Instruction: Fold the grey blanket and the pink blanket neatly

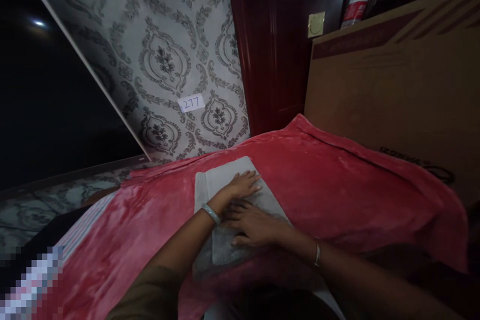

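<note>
A folded grey cloth (227,170) lies on a red plush blanket (157,220) in front of me; its exact kind does not show. My left hand (243,185) rests flat on the upper part of the cloth, fingers stretched toward the right. Just below it, my right hand (253,222) is also laid on the cloth, fingers spread and pointing left. The two hands come close together near the left wrist, which wears a pale bangle (211,213). A thin bracelet (317,252) circles the right wrist.
A large cardboard box (393,80) stands at the right, with a plastic bottle (358,2) behind its top edge. Patterned wallpaper (165,60) bears a paper label (191,103) reading 277. At left is a large dark screen (56,90); a dark red door (273,40) rises behind the blanket.
</note>
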`<act>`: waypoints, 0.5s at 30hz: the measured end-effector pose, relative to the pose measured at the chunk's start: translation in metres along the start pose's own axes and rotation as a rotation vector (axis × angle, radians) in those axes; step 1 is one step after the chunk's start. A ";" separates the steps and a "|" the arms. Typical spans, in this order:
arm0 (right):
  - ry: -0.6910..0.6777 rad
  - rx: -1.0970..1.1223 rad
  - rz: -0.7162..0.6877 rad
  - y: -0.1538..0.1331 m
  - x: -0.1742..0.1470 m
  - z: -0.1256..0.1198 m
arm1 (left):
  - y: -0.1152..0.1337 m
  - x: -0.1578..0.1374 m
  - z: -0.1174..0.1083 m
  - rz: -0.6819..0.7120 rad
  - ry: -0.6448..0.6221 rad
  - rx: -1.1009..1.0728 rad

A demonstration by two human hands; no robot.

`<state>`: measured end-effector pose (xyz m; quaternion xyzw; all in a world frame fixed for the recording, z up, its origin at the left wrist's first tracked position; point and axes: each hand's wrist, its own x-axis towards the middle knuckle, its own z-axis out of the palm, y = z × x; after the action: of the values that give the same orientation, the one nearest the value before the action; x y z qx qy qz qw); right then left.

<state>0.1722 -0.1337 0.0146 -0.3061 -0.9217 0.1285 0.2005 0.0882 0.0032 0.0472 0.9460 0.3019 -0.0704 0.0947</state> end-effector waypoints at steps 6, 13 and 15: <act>-0.044 0.093 0.057 0.002 -0.014 0.009 | -0.018 0.023 0.021 -0.007 0.072 0.034; -0.034 0.193 0.071 -0.002 -0.013 0.000 | -0.054 0.050 0.016 -0.167 0.157 0.044; -0.027 0.222 0.072 -0.002 -0.014 -0.002 | -0.064 0.056 0.016 -0.155 0.172 0.043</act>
<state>0.1821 -0.1435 0.0133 -0.3130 -0.8929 0.2411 0.2158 0.0946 0.0824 0.0119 0.9241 0.3797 -0.0026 0.0425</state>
